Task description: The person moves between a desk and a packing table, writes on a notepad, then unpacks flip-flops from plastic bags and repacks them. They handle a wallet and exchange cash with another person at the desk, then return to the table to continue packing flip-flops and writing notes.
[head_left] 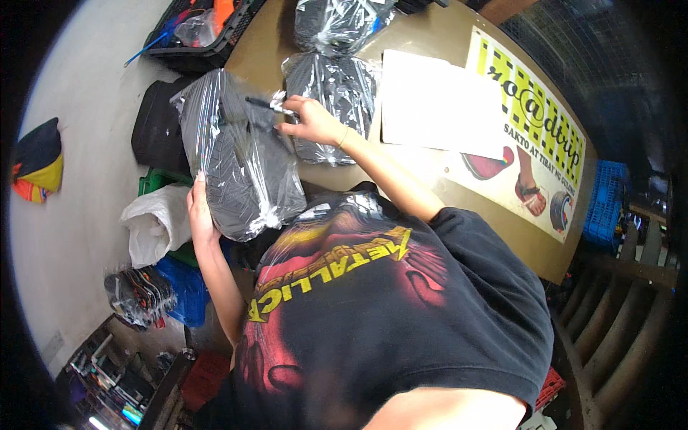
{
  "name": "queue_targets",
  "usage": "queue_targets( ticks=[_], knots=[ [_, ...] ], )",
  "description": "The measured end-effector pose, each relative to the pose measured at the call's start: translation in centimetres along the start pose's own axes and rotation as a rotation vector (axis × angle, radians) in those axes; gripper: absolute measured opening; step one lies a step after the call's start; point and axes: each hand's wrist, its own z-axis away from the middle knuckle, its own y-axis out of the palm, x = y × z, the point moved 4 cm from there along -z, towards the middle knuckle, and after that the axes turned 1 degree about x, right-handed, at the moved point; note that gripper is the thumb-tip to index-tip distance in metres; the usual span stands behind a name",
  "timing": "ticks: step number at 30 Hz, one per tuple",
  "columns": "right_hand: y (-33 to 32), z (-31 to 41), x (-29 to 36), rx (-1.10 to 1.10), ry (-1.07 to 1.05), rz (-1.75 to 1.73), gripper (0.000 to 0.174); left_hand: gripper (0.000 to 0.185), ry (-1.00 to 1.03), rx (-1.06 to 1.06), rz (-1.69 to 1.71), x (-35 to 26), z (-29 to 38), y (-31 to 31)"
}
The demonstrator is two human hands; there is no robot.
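Note:
A clear plastic bag packed with black rubber-like sandals or soles [236, 161] lies before me at the table's left edge. My left hand [203, 209] holds its near left side, the thumb on the plastic. Above its upper right part is my right hand [312, 121], with a dark pen or marker [260, 103] between the fingers and a crumpled, shiny bit of plastic beside them. Just right of that hand lies another filled clear bag [333, 97], touching a third one [338, 24] farther back. White sheets [438, 102] lie right of the bags.
A black crate [199, 56] with orange and blue items stands at the far left. Below it are a black bag [158, 126], a white sack [156, 226] and a blue bin [183, 290]. A printed poster [537, 134] covers the table's right side; a blue crate [604, 201] stands beyond.

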Motion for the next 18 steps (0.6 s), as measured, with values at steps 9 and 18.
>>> queue_targets(
  ticks=[9,18],
  knots=[
    [0.9,3.1,-8.2,0.220,0.265,0.278,0.045,0.053,-0.383,0.032,0.138,13.7,-5.7,2.2],
    [2.2,0.1,-8.9,0.528,0.065,0.522,0.029,0.047,-0.361,0.049,0.200,10.8,-5.5,2.7]
  ],
)
